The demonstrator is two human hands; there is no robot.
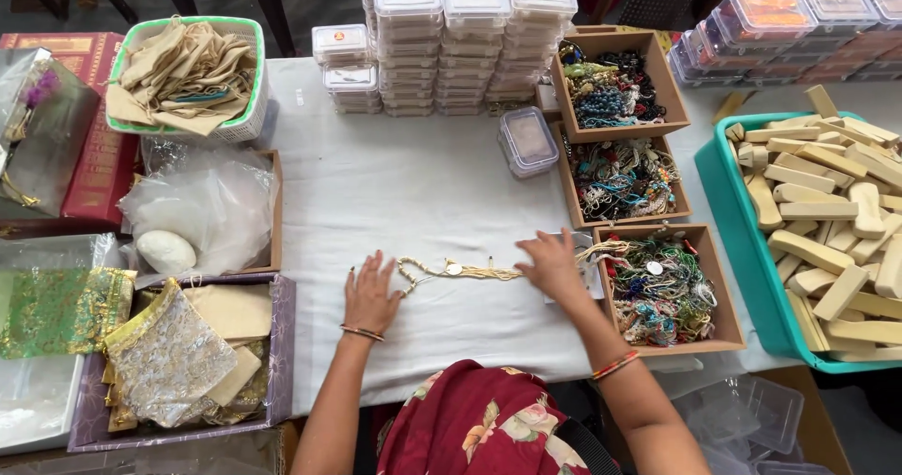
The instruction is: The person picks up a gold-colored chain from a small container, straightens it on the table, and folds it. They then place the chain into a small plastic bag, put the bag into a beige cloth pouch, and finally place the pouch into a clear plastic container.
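Hands (371,292) (552,266), necklace (456,270), bead boxes (660,287).

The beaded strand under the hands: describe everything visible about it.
The beaded strand is pale cream to gold, made of small beads with thin cords bunched beside them and one small round white tag near its middle. It lies flat and stretched sideways on the white cloth. Its left end curls into a loop at the left hand; its right end runs under the right hand, whose spread fingers press it down. Finer detail is too small to tell.
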